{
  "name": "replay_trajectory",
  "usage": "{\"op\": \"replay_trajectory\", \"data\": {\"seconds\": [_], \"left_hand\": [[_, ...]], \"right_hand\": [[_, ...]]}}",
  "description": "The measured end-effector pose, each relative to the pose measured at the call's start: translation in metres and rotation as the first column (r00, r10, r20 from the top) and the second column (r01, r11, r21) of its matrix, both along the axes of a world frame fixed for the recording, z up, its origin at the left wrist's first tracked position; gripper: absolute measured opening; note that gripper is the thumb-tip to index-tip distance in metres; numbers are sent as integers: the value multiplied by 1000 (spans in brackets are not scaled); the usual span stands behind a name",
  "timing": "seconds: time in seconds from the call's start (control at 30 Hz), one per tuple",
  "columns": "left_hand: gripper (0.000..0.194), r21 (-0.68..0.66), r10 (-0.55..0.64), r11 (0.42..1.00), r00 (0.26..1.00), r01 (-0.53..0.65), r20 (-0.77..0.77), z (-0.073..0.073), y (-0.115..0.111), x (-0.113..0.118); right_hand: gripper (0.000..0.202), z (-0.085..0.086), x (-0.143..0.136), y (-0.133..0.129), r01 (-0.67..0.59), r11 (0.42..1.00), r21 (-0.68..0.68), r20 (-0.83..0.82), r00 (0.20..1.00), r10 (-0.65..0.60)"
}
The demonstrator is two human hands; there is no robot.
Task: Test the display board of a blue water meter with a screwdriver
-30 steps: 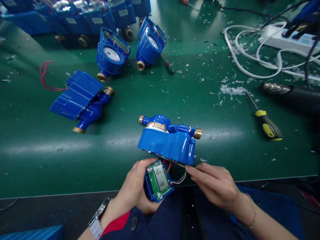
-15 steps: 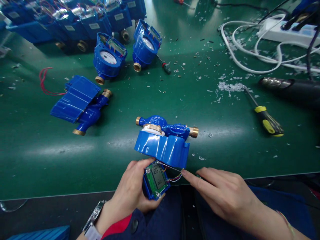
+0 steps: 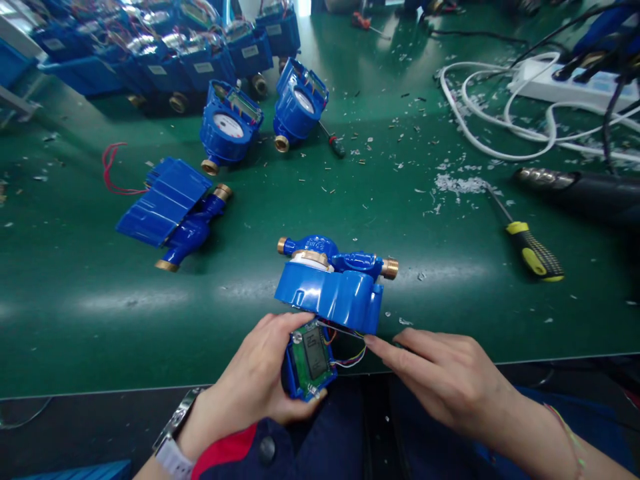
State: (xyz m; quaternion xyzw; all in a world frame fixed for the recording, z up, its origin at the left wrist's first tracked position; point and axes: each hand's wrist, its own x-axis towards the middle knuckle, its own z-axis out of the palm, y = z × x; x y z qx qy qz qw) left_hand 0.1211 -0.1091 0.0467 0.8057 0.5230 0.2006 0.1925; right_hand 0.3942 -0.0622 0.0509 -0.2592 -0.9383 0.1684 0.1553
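Observation:
My left hand (image 3: 265,367) is closed around a display module (image 3: 313,353), a small blue case with a green circuit board and a grey LCD. Thin coloured wires (image 3: 351,363) run from its right side towards the blue water meter (image 3: 327,291). That meter lies on its side at the table's front edge, brass ends left and right. My right hand (image 3: 445,373) is closed on a thin screwdriver (image 3: 343,329), its index finger stretched along the metal shaft. The shaft's tip is at the board's upper right corner; most of the handle is hidden in the palm.
Another water meter (image 3: 175,213) with red wires lies at left, two upright meters (image 3: 230,127) behind it, and packed meters (image 3: 200,67) at the back left. A yellow-black screwdriver (image 3: 535,251), a heat gun (image 3: 565,187) and a power strip (image 3: 580,83) with white cable lie right.
The view has shifted slightly, so the table's things sit a little lower and those at left further right. Both hands keep their holds, and the screwdriver tip stays at the board's corner.

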Motion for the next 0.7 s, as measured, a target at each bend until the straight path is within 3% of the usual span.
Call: {"op": "replay_trajectory", "data": {"seconds": [0.23, 0.5, 0.7], "left_hand": [[54, 122, 117, 986, 992, -110, -51, 1, -1, 19], [56, 145, 151, 980, 982, -134, -110, 1, 1, 22], [55, 137, 129, 984, 989, -118, -73, 5, 2, 23]], "right_hand": [[36, 19, -11, -13, 119, 990, 78, 24, 992, -121], [37, 21, -9, -12, 133, 989, 68, 25, 991, -135], [34, 19, -8, -8, 127, 990, 54, -3, 992, -127]]}}
